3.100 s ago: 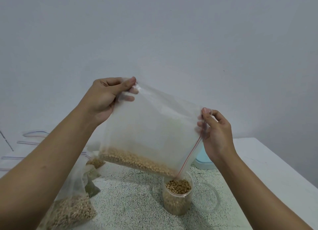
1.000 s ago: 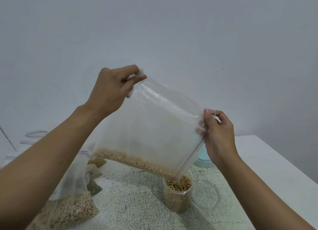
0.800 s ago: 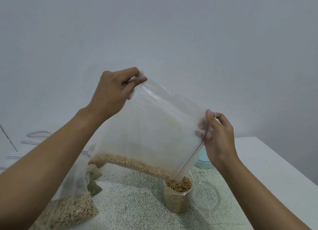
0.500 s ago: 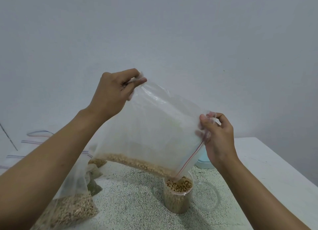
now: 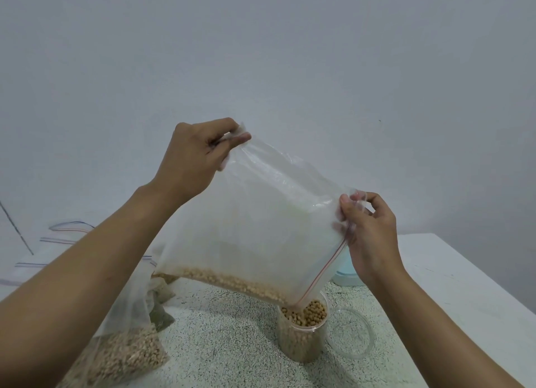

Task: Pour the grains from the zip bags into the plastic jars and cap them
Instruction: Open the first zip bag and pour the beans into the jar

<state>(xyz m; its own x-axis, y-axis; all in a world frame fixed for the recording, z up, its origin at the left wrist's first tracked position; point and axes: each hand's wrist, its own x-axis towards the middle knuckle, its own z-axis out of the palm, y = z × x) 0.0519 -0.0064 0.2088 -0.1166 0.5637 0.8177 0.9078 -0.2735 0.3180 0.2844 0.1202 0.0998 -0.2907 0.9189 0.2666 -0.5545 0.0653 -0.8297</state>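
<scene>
I hold a large clear zip bag tilted over a clear plastic jar. My left hand pinches the bag's upper corner. My right hand pinches the corner by the red zip line. Tan round grains lie along the bag's low edge, and its lowest corner hangs at the jar's mouth. The jar stands on the speckled mat and is nearly full of the same grains. A clear round lid lies flat just right of the jar.
Another bag of grains sits at the lower left under my left forearm, with more bags behind it. Several flat zip bags lie at the far left. A pale blue lid rests behind my right hand. The white table's edge runs along the right.
My left hand has raised its corner since the earliest frame, steepening the bag. My right thumb has shifted on its corner. The grains have slid toward the low corner over the jar.
</scene>
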